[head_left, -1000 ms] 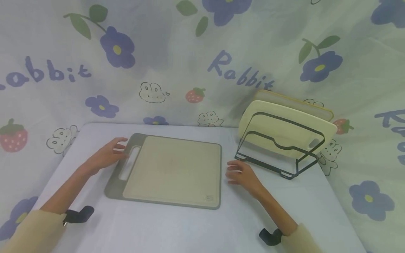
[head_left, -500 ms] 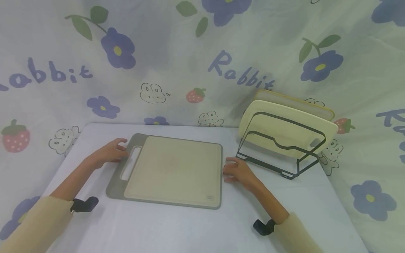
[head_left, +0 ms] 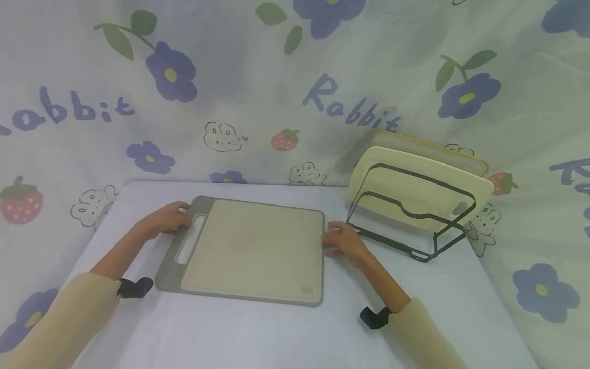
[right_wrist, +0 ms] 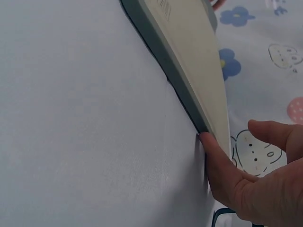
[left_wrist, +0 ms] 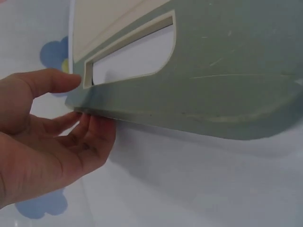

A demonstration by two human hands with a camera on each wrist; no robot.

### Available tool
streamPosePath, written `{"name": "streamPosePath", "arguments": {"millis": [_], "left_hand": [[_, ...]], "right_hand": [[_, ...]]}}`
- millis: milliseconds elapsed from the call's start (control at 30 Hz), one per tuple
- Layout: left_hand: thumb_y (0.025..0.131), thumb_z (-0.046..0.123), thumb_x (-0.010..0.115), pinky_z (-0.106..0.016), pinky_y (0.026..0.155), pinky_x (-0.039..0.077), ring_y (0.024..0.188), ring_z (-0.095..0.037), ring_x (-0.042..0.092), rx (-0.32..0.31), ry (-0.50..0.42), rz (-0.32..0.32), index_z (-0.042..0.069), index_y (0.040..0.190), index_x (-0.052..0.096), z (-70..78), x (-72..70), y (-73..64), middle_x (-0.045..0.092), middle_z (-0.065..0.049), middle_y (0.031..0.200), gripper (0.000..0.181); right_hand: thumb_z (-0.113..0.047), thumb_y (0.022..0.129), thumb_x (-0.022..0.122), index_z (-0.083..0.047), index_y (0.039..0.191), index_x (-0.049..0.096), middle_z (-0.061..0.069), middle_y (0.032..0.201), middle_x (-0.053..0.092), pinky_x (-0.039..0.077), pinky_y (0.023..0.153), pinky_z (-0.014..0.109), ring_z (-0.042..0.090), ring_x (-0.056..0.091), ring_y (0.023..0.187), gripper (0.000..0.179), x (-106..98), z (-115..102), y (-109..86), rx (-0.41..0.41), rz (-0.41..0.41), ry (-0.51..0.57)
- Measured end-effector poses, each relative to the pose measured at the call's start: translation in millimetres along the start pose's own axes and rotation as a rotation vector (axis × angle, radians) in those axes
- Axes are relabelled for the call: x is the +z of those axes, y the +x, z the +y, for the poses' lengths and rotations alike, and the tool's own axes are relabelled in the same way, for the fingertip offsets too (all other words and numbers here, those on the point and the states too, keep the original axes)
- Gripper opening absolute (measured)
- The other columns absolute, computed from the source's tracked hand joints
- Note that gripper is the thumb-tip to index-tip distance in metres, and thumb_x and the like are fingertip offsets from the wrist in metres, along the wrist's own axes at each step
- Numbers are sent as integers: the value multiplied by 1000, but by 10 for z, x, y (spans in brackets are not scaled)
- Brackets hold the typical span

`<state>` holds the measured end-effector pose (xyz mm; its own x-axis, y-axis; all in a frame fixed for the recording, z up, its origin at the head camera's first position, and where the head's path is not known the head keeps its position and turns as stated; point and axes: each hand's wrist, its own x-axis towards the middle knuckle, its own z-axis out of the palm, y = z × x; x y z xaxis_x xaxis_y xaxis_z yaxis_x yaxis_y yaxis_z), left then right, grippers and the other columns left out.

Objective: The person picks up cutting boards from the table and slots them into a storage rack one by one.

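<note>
A cutting board (head_left: 258, 251), beige with a grey-green border, lies flat on the white table. Its slotted handle end points left. At that end is my left hand (head_left: 169, 218); the left wrist view shows the fingers (left_wrist: 97, 137) touching the outer edge, bent at its underside. The thumb stands apart from them, near the slot. My right hand (head_left: 345, 243) meets the board's opposite edge. One fingertip touches the rim in the right wrist view, while the thumb (right_wrist: 267, 131) stays raised and spread. Fingertips under the board's edges are partly hidden.
A black wire rack (head_left: 387, 240) stands at the back right, close beyond my right hand. It holds a cream board (head_left: 392, 179) upright, with a yellow-edged board (head_left: 428, 150) behind. A patterned curtain (head_left: 258, 87) hangs behind the table.
My right hand has moved left and slightly away from me until it touches the board's edge. The left hand has shifted slightly right onto the handle end. The board has stayed put.
</note>
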<state>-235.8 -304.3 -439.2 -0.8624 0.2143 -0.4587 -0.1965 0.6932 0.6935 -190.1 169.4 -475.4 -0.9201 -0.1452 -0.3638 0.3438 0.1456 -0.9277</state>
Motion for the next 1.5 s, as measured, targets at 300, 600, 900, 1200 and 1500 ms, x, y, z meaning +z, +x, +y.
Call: {"name": "streamPosePath", "arguments": {"millis": [300, 600, 900, 1200, 1500], "left_hand": [[94, 5, 51, -62, 102, 41, 127, -57, 37, -22, -7, -2, -22, 144, 13, 7, -13, 69, 30, -44, 139, 69], [89, 0, 53, -64, 103, 39, 127, -58, 37, -53, -64, -32, -19, 145, 13, -28, -79, 46, 27, -43, 140, 71], [90, 1, 51, -67, 107, 32, 130, -55, 32, -42, -214, -82, -12, 149, 6, -144, -153, -5, 18, -40, 147, 75], [95, 1, 51, -68, 106, 32, 129, -50, 37, 41, -253, -96, -6, 152, 6, -112, -185, -71, 32, -38, 140, 73], [100, 12, 52, -66, 102, 39, 137, -60, 21, -21, -222, -102, 4, 156, -5, -29, -201, -200, 21, -38, 149, 80]], "right_hand": [[-6, 92, 66, 11, 145, 37, 30, 128, 57, 60, 75, 38, 41, 62, 112, 62, 84, -84, 54, 33, 24, -84], [-4, 91, 68, 10, 147, 35, 28, 131, 55, 59, 79, 37, 38, 61, 113, 66, 137, -126, 101, 75, 16, -143], [-1, 90, 68, 11, 146, 36, 30, 133, 53, 59, 80, 38, 38, 62, 112, 66, 165, -142, 105, 67, 7, -147], [-1, 87, 69, 2, 142, 45, 25, 120, 60, 59, 78, 38, 31, 65, 97, 59, 123, -89, 127, 16, 48, -203], [2, 89, 67, -1, 142, 43, 22, 116, 57, 60, 72, 38, 28, 65, 89, 59, 80, -125, 80, -14, 24, -122]]}}
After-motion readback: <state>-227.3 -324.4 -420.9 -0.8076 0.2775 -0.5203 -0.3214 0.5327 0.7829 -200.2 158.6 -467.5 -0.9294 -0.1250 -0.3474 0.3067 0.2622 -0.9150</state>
